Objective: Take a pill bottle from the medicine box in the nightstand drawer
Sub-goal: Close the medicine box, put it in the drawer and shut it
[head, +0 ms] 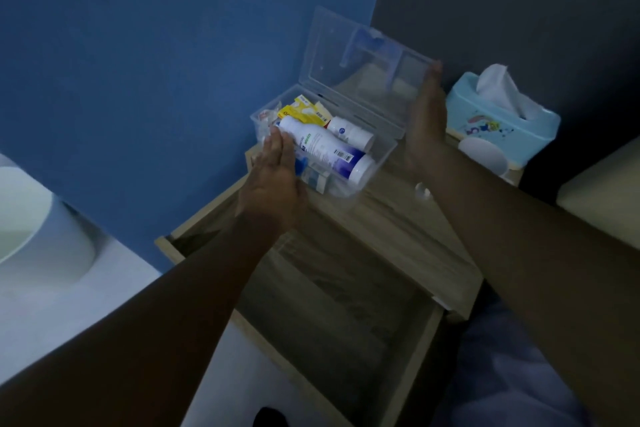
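A: Where is the pill bottle?

B: A small white pill bottle (350, 134) lies on its side at the far right of the clear medicine box (379, 163), half behind a larger white and purple bottle (329, 152) laid across the middle. Yellow packets (304, 112) sit at the far end.

A: And the box?

B: Out of the drawer, on top of the nightstand (398, 218), with its lid (360, 62) tipped up and back. The drawer (346, 305) hangs open nearer the camera.

A: Why are the hands there?

B: The right hand (427, 118) is flat and open against the lid's right edge, probably keeping it from dropping shut. The left hand (275, 177) rests at the box's left side with fingers spread, tips touching the large bottle; its grip has closed on nothing. I judge it is steadying the box or starting to reach in.

A: Anything unclear?

B: The light is dim. The labels are unreadable, the smaller items at the box's left corner are a blur, and the drawer's inside is too dark to read. A blue tissue box (502, 121) stands to the right.
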